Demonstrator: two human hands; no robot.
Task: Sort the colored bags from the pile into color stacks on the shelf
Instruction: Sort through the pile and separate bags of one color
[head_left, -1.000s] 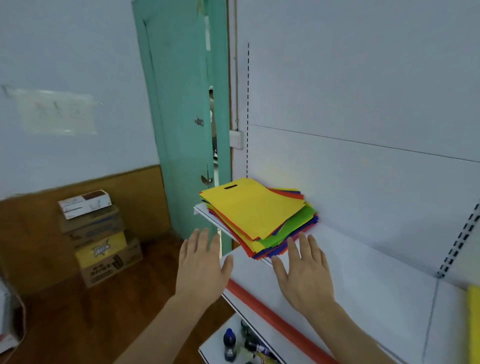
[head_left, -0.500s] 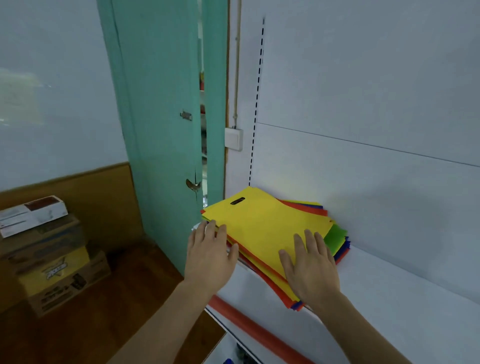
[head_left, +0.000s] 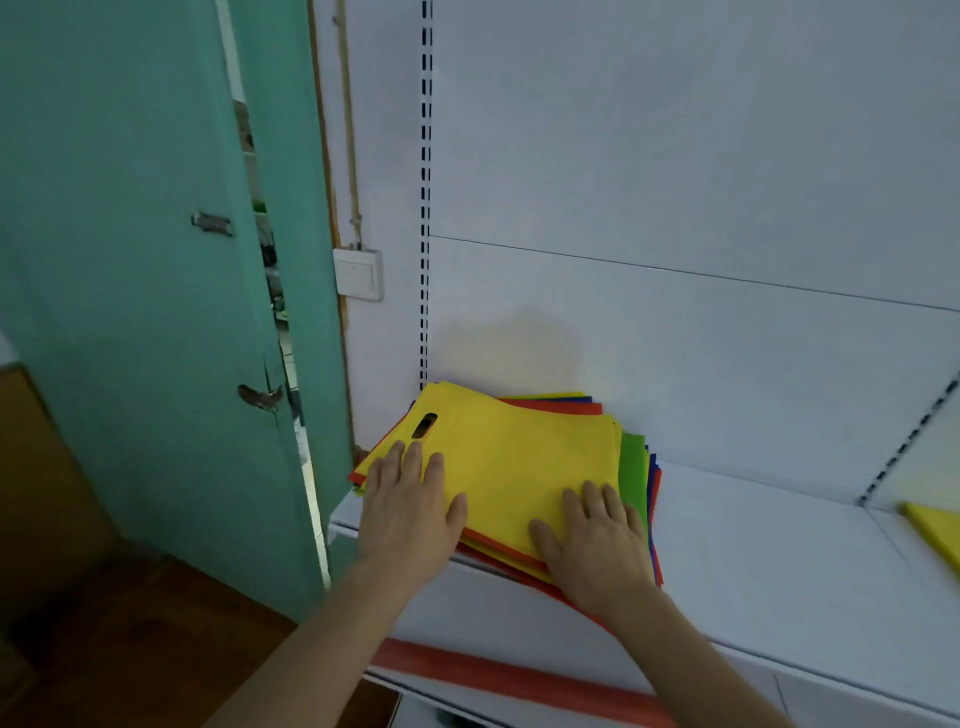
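1. The pile of colored bags (head_left: 519, 467) lies on the white shelf (head_left: 779, 571), at its left end.
2. The left hand (head_left: 410, 514) and the right hand (head_left: 592, 545) both rest flat on the pile, fingers spread.
3. A blurred yellow sheet (head_left: 935, 525), maybe a bag, lies far right.

The scene was lit dimly and evenly, with a cool cast. A pale yellow glow was thrown on the white back panel (head_left: 519, 343) above the hands. Lines were bowed by wide-angle distortion toward the edges, and the yellow bag (head_left: 935, 530) at far right was blurred.
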